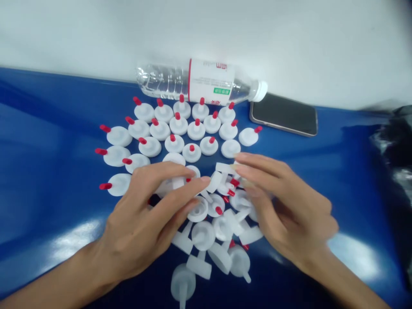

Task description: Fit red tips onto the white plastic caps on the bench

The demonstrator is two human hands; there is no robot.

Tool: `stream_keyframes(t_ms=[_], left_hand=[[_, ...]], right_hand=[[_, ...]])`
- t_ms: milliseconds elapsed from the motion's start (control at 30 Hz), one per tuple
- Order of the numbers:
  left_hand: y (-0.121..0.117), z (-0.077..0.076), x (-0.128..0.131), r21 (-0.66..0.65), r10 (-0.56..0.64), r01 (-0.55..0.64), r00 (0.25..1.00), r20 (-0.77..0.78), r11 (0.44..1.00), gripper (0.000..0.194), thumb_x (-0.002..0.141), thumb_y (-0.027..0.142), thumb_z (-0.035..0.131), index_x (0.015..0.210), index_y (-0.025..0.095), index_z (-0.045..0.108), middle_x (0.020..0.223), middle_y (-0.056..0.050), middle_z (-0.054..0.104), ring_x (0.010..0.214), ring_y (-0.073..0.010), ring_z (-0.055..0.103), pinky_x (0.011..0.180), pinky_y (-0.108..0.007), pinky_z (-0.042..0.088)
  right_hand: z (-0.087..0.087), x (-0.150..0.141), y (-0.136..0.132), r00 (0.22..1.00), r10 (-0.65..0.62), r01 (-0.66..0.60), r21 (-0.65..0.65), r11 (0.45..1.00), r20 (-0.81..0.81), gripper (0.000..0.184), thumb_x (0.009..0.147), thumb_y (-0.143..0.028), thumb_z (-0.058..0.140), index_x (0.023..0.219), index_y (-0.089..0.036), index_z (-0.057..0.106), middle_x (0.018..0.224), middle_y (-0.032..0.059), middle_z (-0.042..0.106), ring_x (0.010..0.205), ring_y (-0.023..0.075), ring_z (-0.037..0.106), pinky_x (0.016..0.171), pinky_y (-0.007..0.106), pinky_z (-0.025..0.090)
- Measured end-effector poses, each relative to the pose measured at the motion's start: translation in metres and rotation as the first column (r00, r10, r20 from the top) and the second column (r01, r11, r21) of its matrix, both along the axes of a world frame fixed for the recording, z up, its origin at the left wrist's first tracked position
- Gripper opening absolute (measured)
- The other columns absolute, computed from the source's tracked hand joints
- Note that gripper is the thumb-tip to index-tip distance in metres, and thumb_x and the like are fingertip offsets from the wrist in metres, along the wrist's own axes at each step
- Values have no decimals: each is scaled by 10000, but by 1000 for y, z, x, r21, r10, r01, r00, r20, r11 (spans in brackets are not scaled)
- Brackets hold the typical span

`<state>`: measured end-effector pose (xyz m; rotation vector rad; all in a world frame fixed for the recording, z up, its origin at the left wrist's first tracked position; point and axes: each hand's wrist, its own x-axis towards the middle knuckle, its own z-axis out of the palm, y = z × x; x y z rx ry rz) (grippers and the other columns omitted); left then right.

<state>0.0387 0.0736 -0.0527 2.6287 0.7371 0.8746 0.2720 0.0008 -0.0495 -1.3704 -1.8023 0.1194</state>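
Note:
White nozzle caps with red tips lie on the blue table, several upright in loose rows, such as one cap (192, 153). Nearer to me is a jumbled pile of white caps (203, 235), some tipped on their sides and some showing no red tip. My left hand (138, 219) reaches over the pile's left side with fingers extended and apart, fingertips close to a tilted cap (214, 182). From the right, my right hand (286, 206) stretches its fingers beside another tipped cap (225, 168). Contact with either cap is unclear. Caps beneath both hands are partly hidden.
A clear plastic bottle (164, 81) with a white label lies on its side behind the rows. A dark-screened phone (285, 113) lies right of its cap. Black plastic material (394, 146) is at the right edge, and a white surface (96, 38) is behind the blue table (48, 171).

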Motion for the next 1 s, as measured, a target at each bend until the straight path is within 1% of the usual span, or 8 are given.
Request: stream_keyframes(t_ms=[167, 300, 500, 567, 633, 700, 867, 1000], left_hand=[[-1, -2, 1, -86, 18, -21, 999, -42, 996, 468, 970, 189, 597, 1437, 191, 568, 1585, -157, 493, 1510, -409, 389, 1184, -629, 360], [-1, -9, 4, -85, -37, 32, 998, -60, 996, 453, 972, 156, 631, 1421, 190, 584, 1627, -180, 412, 1462, -349, 460, 1153, -549, 442], [-1, -8, 2, -30, 35, -35, 999, 10, 999, 342, 946, 96, 667, 1261, 230, 673, 1270, -100, 598, 1133, -227, 655, 930, -363, 594], [-1, -6, 1, -25, 41, -41, 999, 29, 999, 353, 932, 65, 665, 1248, 222, 679, 1279, -103, 609, 1169, -238, 643, 979, -385, 575], [-1, -4, 2, -48, 31, -30, 999, 9, 998, 400, 932, 76, 656, 1309, 209, 652, 1451, -141, 553, 1337, -306, 560, 1096, -478, 510], [-1, -4, 3, -92, -15, 9, 998, -68, 996, 495, 957, 141, 639, 1441, 199, 561, 1601, -165, 439, 1475, -360, 427, 1178, -559, 422], [0, -9, 4, -119, -67, 57, 995, -79, 991, 461, 985, 180, 636, 1435, 197, 543, 1441, -146, 574, 1354, -296, 535, 1100, -480, 485], [0, -7, 3, -100, -34, 33, 999, -5, 994, 235, 963, 139, 660, 1180, 226, 637, 1286, -93, 616, 1206, -247, 613, 1007, -414, 537]], right_hand=[[1, 1, -2, 987, 87, -64, -169, 984, 134, 389, 949, -334, 734, 1294, -156, 713, 1465, 165, 640, 1416, 364, 543, 1140, 590, 484], [-5, 0, 2, 996, 81, -74, -166, 983, 36, 207, 962, -236, 740, 1165, -201, 758, 1234, 77, 776, 1240, 265, 673, 1043, 456, 566], [-5, 5, 3, 1000, 18, -19, -78, 997, -1, 191, 984, -95, 642, 1062, -223, 760, 1059, 32, 815, 1114, 233, 734, 1028, 445, 548], [-2, 8, 0, 991, 37, -32, -42, 999, 130, 177, 1005, -221, 656, 1154, -224, 751, 1185, 69, 795, 1232, 280, 689, 1126, 532, 461], [1, 9, -2, 954, 115, -98, -75, 992, 278, 362, 989, -421, 690, 1290, -220, 713, 1365, 115, 718, 1354, 338, 606, 1175, 600, 380], [4, 8, -2, 926, 176, -139, -130, 982, 334, 458, 968, -502, 706, 1328, -219, 696, 1404, 123, 693, 1327, 334, 625, 1165, 581, 391], [3, 2, -1, 969, 128, -114, -77, 990, 211, 79, 987, -213, 706, 1032, -219, 771, 1119, 49, 804, 971, 188, 762, 1040, 424, 509], [3, 3, -2, 988, 93, -93, -1, 996, 125, 122, 977, -129, 683, 959, -226, 755, 960, 13, 814, 852, 163, 771, 951, 395, 565]])
